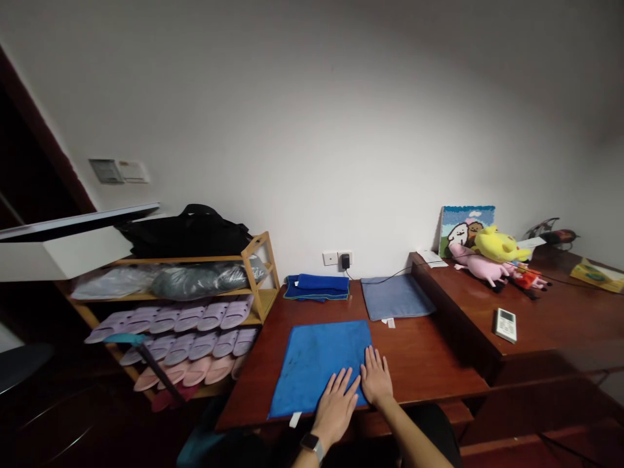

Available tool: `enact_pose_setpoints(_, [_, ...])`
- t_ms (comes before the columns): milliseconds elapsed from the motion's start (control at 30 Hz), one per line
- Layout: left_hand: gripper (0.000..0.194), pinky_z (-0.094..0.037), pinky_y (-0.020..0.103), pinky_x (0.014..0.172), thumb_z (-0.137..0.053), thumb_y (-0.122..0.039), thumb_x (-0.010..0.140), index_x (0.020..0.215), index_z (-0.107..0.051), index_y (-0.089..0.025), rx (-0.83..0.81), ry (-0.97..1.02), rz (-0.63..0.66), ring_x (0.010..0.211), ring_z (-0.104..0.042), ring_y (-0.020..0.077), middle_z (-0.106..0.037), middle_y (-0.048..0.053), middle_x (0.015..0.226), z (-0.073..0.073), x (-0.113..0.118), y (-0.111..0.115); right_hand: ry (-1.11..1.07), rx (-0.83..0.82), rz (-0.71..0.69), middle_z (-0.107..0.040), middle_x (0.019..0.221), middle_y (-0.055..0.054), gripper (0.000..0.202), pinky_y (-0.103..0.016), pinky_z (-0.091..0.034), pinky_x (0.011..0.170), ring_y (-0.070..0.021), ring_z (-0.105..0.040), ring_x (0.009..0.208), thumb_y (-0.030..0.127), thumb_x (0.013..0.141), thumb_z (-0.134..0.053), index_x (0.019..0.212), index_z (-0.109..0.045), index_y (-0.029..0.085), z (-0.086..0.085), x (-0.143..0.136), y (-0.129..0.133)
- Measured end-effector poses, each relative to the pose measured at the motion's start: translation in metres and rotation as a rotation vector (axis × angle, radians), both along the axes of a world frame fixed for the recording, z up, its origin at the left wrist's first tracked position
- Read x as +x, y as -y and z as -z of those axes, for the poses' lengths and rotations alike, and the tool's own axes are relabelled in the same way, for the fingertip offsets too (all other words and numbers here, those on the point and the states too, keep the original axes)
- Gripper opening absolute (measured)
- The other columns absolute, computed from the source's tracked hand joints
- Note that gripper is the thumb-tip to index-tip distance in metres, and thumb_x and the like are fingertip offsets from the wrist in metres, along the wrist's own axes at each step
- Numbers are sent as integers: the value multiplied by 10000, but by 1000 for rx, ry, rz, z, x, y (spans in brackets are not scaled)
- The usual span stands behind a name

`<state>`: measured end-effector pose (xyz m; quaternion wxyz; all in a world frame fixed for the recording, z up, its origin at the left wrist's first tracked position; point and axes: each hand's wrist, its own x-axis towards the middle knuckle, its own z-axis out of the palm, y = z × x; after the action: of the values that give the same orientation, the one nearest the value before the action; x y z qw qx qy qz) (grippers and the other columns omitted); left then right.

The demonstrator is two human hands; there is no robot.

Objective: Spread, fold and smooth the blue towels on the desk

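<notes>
A bright blue cloth (322, 357) lies spread flat on the brown wooden table (419, 364), with a white tag (295, 420) at its front edge. My left hand (336, 404) rests palm down on the cloth's lower right part, fingers spread. Beside it, my right hand (376, 378) lies flat at the cloth's right edge, fingers stretched out. Neither hand holds anything. Behind the cloth sits a folded dark blue cloth (322, 283) by the wall. To its right is a greyish-blue cloth (397, 297), laid flat with white tags at its front edge.
A wooden rack (267, 276) on the left carries several slippers (190, 317), bagged items and a black bag (190, 233). The raised surface (468, 312) at right bears plush toys (487, 260), a picture and a small white device (506, 325). A black plug (346, 261) trails a cable.
</notes>
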<state>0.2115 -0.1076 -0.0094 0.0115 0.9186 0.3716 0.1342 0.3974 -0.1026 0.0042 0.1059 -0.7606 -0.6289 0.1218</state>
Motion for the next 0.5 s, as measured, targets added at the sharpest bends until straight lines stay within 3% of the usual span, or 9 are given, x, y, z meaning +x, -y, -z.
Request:
enact_pose_setpoints(133, [522,-320,495,1267,-287,-445,1095,1616,-249,-451,21,-17,-35,1549,-343,222,-323,-13,1702,-5,-40,12,-1,-28,5,-121,1734,-15,669,-430,-44,1301,-212,-73,1612,419,1048,-125,1656,-154,142,-9,0,3])
enact_pose_setpoints(333, [536,-310,519,1266,-268,-484,1085,1594,-381,-359,24,-1,-376,1546,-351,252,-382,16,1674,5,-98,13,33,-22,32,-136,1732,-25,658,-458,-41,1299,-229,-88,1611,393,1045,-150,1655,-181,149,-9,-3,13])
enact_pose_setpoints(500, [534,-368,501,1233,-311,-504,1066,1522,-526,-329,91,62,-433,1485,-453,278,-514,23,1599,8,-109,16,12,43,4,-132,1725,8,673,-469,-61,1303,-230,-91,1612,473,1046,-166,1656,-195,190,6,-14,39])
